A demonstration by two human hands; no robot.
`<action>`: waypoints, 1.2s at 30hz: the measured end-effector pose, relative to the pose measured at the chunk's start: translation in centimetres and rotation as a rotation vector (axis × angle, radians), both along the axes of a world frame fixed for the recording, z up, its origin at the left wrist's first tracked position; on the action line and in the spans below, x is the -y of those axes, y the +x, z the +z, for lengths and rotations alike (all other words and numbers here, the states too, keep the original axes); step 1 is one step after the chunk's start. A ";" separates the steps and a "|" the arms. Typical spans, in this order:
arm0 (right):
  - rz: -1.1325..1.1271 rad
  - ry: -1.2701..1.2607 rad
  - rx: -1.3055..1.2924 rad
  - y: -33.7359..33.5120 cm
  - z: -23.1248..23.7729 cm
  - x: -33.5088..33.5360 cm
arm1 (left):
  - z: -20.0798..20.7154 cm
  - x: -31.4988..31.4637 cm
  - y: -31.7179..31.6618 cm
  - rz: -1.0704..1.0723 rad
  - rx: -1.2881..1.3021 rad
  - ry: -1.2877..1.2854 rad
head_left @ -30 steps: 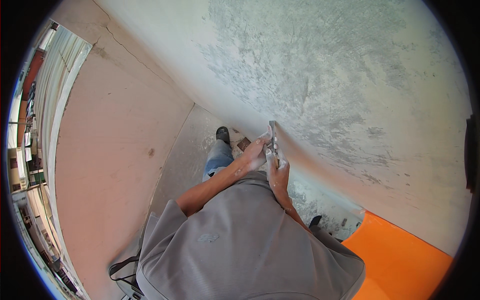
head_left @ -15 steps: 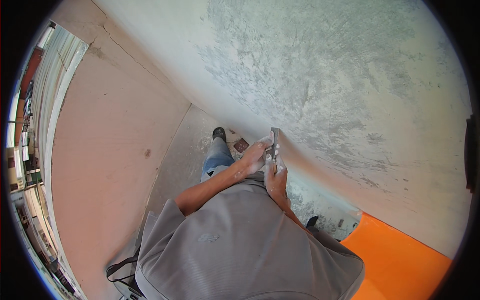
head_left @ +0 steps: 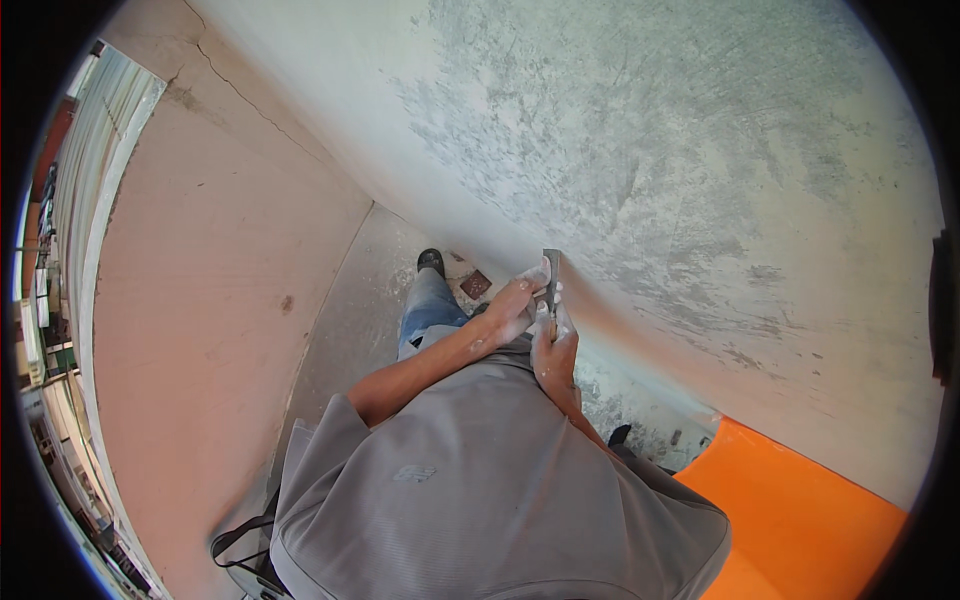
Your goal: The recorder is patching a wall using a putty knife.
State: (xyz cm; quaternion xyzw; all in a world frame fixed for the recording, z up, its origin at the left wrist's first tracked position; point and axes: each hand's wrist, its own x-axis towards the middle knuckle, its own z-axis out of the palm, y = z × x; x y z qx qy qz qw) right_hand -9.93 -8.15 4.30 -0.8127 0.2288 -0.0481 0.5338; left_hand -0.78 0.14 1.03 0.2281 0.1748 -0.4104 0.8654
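Observation:
A putty knife [head_left: 554, 264] with a dark flat blade and a wooden-looking handle is held in front of my body, blade pointing away from me. My right hand [head_left: 557, 357] wraps round its handle, fingers closed. Against the blade's left side, my left hand [head_left: 513, 306] presses with its fingertips, closed on it. White dust coats the fingers of both hands. Just beyond the blade stands a pale wall [head_left: 620, 190] with rough grey patches; whether the blade tip touches it I cannot tell.
A pinkish low wall [head_left: 210, 270] with a crack runs along the left. An orange surface [head_left: 790, 510] lies at the lower right. Below, the speckled floor [head_left: 355, 270] carries a small brown square piece [head_left: 475, 285] near my shoe [head_left: 431, 261].
The view has shifted slightly. Both hands stay on the putty knife in nearly the same place, with the blade standing a little more upright.

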 end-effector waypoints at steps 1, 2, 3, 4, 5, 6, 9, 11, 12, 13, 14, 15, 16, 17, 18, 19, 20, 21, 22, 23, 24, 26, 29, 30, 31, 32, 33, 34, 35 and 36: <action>-0.022 -0.098 0.033 -0.3 -1.3 0.2 | -0.1 0.1 0.0 0.003 -0.004 0.001; -0.043 -0.196 0.066 -0.6 -2.5 0.6 | -0.1 0.3 0.0 0.004 -0.003 -0.004; -0.030 -0.198 0.068 -0.2 -1.7 0.4 | -0.4 0.1 0.2 0.008 -0.021 -0.012; -0.037 -0.128 0.020 0.3 0.3 0.3 | -0.5 0.3 0.3 -0.004 -0.035 -0.034; -0.042 -0.058 -0.028 0.7 1.4 0.2 | -0.6 0.4 0.4 -0.005 -0.031 -0.049; -0.038 -0.065 -0.025 0.9 1.1 0.5 | -0.5 0.5 0.5 0.016 -0.019 -0.046; -0.038 -0.202 0.041 1.4 -1.9 1.0 | -0.7 -0.1 1.5 0.087 -0.003 -0.025; -0.066 -0.407 0.037 2.0 -4.2 0.9 | -1.0 -0.6 2.2 0.154 -0.016 -0.040; -0.053 -0.406 0.041 2.5 -4.0 0.8 | -1.1 -0.9 2.5 0.168 -0.014 -0.039; 0.002 -0.353 -0.084 3.1 -3.7 0.8 | -1.3 -1.3 2.8 0.182 -0.007 -0.031; 0.057 -0.301 -0.208 3.7 -3.5 0.7 | -1.4 -1.7 3.0 0.197 0.001 -0.023; 0.067 -0.301 -0.202 4.2 -3.6 0.5 | -1.4 -2.1 3.4 0.208 0.006 -0.022; 0.094 -0.265 -0.184 4.8 -3.8 0.2 | -1.3 -2.6 3.8 0.231 -0.027 -0.016; 0.119 -0.229 -0.167 5.3 -3.9 -0.1 | -1.1 -3.1 4.2 0.253 -0.059 -0.009; 0.122 -0.223 -0.156 6.1 -2.8 -0.8 | -1.3 -3.6 4.7 0.256 -0.047 -0.003; 0.183 -0.165 -0.155 6.9 -0.8 -1.8 | -1.5 -4.2 5.0 0.276 -0.072 -0.001; 0.241 -0.107 -0.152 7.5 0.3 -2.8 | -1.8 -4.9 5.4 0.293 -0.096 0.001; 0.232 -0.111 0.104 8.0 0.2 -3.3 | -1.4 -5.1 5.7 0.290 -0.068 0.026; 0.214 -0.104 0.112 8.0 -0.6 -3.8 | -1.4 -5.7 5.9 0.274 -0.058 0.034; 0.193 -0.202 0.080 8.0 -2.1 -4.2 | -1.3 -6.3 6.2 0.294 -0.062 0.027; 0.163 -0.298 0.047 8.2 -2.9 -4.3 | -1.3 -6.8 6.8 0.308 -0.064 0.020; 0.258 -0.075 0.029 9.5 1.8 -4.7 | 0.1 -7.2 6.5 0.277 -0.048 0.063; 0.290 0.059 0.161 9.3 2.0 -4.4 | -0.8 -6.5 6.5 0.377 -0.014 0.007; 0.218 0.052 0.180 9.0 1.6 -4.1 | -1.4 -6.3 6.4 0.352 0.044 -0.011; 0.278 0.041 0.149 8.5 1.4 -3.7 | -2.0 -6.1 6.2 0.320 0.100 -0.035; 0.334 0.032 0.116 7.8 1.4 -3.2 | -3.2 -6.5 6.1 0.301 0.047 -0.083; 0.363 -0.020 0.038 7.0 1.5 -2.7 | -4.1 -6.6 5.9 0.277 -0.007 -0.126; 0.380 -0.067 -0.043 6.2 1.5 -2.1 | -2.7 -6.0 5.2 0.256 -0.063 -0.098; 0.412 -0.096 -0.055 5.3 -0.4 -1.6 | -1.1 -5.7 4.6 0.244 -0.110 -0.067; 0.466 -0.124 -0.064 4.6 -2.2 -1.5 | -1.8 -5.9 4.1 0.218 -0.089 -0.084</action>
